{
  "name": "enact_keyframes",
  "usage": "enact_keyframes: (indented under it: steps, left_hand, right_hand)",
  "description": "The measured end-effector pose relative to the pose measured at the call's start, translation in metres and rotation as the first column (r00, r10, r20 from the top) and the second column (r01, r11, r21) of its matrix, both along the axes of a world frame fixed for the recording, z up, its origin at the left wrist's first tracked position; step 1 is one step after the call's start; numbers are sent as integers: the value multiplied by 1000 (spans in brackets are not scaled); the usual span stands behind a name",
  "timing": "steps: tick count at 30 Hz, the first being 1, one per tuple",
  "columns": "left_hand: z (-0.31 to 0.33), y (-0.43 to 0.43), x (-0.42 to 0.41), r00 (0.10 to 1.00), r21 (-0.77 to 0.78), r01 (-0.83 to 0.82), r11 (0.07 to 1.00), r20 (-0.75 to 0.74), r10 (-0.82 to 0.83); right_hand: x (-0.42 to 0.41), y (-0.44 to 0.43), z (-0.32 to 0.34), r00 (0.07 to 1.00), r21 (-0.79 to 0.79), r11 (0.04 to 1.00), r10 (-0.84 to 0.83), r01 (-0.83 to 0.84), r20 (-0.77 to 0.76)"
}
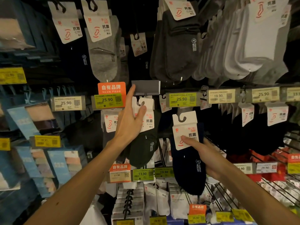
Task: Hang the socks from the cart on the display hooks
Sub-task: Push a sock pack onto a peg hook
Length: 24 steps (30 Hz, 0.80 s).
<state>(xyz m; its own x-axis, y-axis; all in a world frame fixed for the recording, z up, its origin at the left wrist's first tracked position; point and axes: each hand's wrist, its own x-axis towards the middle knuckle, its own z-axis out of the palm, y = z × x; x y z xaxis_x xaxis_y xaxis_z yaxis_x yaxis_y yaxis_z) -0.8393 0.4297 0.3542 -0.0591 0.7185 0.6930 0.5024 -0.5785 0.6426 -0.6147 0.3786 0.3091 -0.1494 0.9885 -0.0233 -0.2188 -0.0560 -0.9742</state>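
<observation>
The left hand point(129, 125) holds a pair of dark green socks point(142, 151) by its stiff white card header point(148, 117). The thumb presses flat on the card's front and the other fingers are hidden behind it, while the index finger stretches straight up to the lower left corner of a blank grey plastic label holder point(146, 87). The card's curled hook cut-out sits just under that holder; whether it is on a hook cannot be told.

Lower and to the right, the right hand point(206, 156) grips a pair of navy socks point(190, 176) – smooth knit with small white "COTTON" lettering. Its thumb lies on the front of a matching white header point(186, 125) printed with a red sock outline, and its fingers curl round the back. This pair is held free in front of the display, tilted slightly.

Just left of the grey holder hang a glossy orange tag point(112, 89) and a green price label point(108, 100) reading 25.90. Above hang soft grey socks point(103, 59), ribbed charcoal socks point(172, 51) and a thick row of white socks point(253, 38). Pale blue boxed packs point(61, 161) fill the left side – a thin wire grid point(227, 197) slants at lower right.
</observation>
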Motion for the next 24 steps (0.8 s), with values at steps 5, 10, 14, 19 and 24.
enact_keyframes:
  steps: [5, 10, 14, 19, 24]
  left_hand:
    - [-5, 4, 4, 999, -3, -29, 1000, -39, 29]
    - [-12, 12, 2, 992, -6, -75, 997, -98, 74]
    - [-13, 15, 7, 989, 50, -117, 992, -82, 120]
    - [-18, 21, 15, 983, 95, -168, 981, -62, 175]
    - [-20, 21, 12, 976, 98, -181, 979, -105, 190]
  right_hand:
    - [3, 3, -4, 1000, -5, 1000, 19, -19, -3]
    - [4, 5, -6, 999, -17, 999, 45, -45, -2]
    - [3, 5, -7, 998, -16, 998, 56, -56, 3]
    - [4, 5, -9, 997, -25, 997, 65, -66, -28]
    - [3, 0, -11, 995, -14, 997, 68, -69, -67]
